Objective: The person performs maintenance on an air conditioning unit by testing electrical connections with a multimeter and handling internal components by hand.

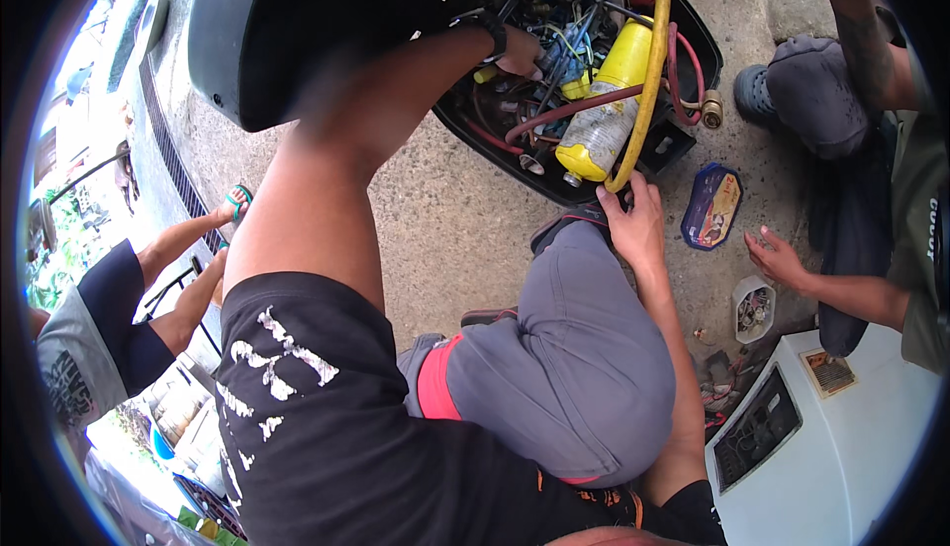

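A black bin (465,145) stands on the ground ahead of me, packed with tangled cables, tools and hoses. My left hand (517,53), with a dark band at its wrist, reaches into the bin's left side among the tools. Its fingertips are partly hidden there. At the near rim, my right hand (638,220) pinches the lower end of a yellow hose (648,91). This hose arches up past the top of the picture. Beside it lies a yellow gas cylinder (599,131) with a scuffed grey band. A dark red hose (569,109) crosses over the cylinder.
A brass fitting (712,111) hangs over the bin's right rim. To the right are a blue-edged tray (711,207), a tub of screws (754,311) and a white appliance casing (841,427). A co-worker's open hand (780,257) is near the tub. Another person (99,328) stands far left.
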Demonstrator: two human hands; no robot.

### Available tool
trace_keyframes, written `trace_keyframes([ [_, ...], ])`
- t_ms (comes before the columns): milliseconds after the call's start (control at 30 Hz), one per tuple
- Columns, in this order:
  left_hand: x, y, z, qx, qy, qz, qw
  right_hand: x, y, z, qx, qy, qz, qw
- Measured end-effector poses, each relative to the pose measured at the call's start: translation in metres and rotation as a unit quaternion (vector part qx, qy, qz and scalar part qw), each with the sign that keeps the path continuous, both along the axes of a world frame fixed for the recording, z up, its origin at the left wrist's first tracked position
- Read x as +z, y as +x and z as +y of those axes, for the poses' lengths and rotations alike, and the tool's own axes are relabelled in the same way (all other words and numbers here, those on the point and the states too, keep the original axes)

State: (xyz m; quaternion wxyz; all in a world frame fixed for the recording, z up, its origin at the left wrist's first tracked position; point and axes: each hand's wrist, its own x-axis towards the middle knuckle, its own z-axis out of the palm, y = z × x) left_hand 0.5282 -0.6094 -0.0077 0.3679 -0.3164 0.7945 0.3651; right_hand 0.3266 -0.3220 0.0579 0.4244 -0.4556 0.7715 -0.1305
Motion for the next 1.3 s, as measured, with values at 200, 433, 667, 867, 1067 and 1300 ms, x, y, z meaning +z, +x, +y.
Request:
trace_keyframes([
  [200, -0.017, -0.002, -0.003, -0.053, -0.086, -0.040, 0.994, 0.004, 0.002, 0.001, 0.002, 0.003, -0.011, 1.000],
  [433, -0.039, 0.017, 0.032, -0.039, -0.345, 0.112, 0.931, 0.002, 0.004, 0.007, -0.011, -0.015, -0.032, 0.999],
  [667, -0.011, -0.010, 0.039, 0.042, -0.287, 0.099, 0.952, 0.007, -0.003, 0.015, -0.013, -0.023, -0.032, 0.999],
  [867, -0.031, 0.026, 0.021, -0.158, -0.322, 0.190, 0.914, 0.010, -0.008, 0.021, -0.055, -0.083, -0.075, 0.992],
  [1067, -0.020, 0.033, 0.002, -0.068, -0.218, 0.171, 0.958, 0.016, -0.029, 0.029, -0.099, -0.087, -0.089, 0.987],
  [1300, -0.037, 0.029, 0.024, 0.167, -0.304, 0.266, 0.899, -0.008, -0.040, 0.038, -0.109, -0.069, -0.089, 0.988],
])
